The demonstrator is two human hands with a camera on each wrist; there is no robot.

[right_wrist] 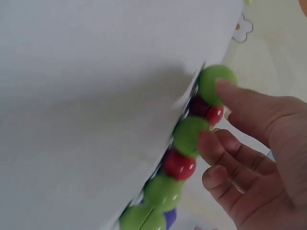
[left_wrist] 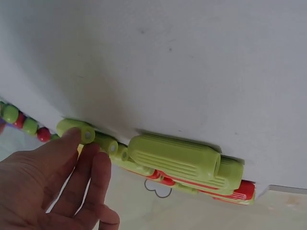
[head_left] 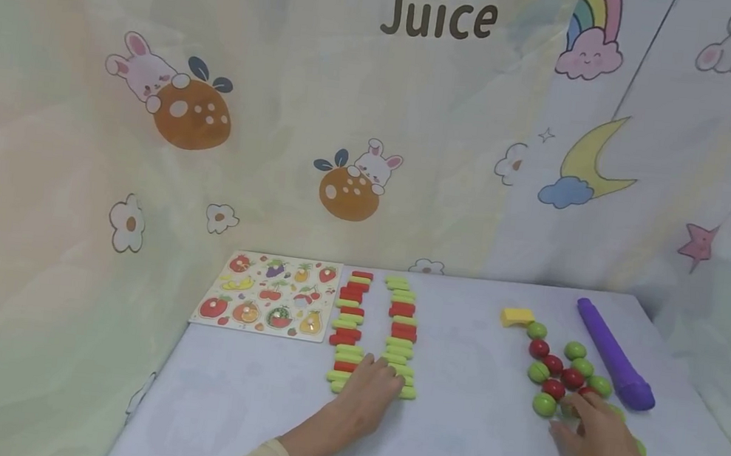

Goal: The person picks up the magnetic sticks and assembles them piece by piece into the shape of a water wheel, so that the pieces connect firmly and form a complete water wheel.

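Note:
Light green and red ribbed plastic sticks [head_left: 402, 310] lie in two columns on the table. My left hand [head_left: 365, 391] is at the near end of the columns. Its thumb and index finger pinch the end of the nearest green stick [left_wrist: 69, 125], which still lies on the table. Over on the right, my right hand [head_left: 600, 438] reaches over a cluster of glossy toy balls, green [head_left: 544, 404] and red [head_left: 572, 378]. In the right wrist view its thumb touches or nearly touches a green ball [right_wrist: 213, 79]. Its other fingers are loosely bent, and the hand covers some balls in the head view.
A fruit puzzle board [head_left: 268, 296] lies at the back left, beside the left column. Behind the balls sits a yellow block [head_left: 517, 317], and a long purple tapered rod [head_left: 613, 351] lies to their right. A printed cloth [head_left: 435, 205] hangs behind the table.

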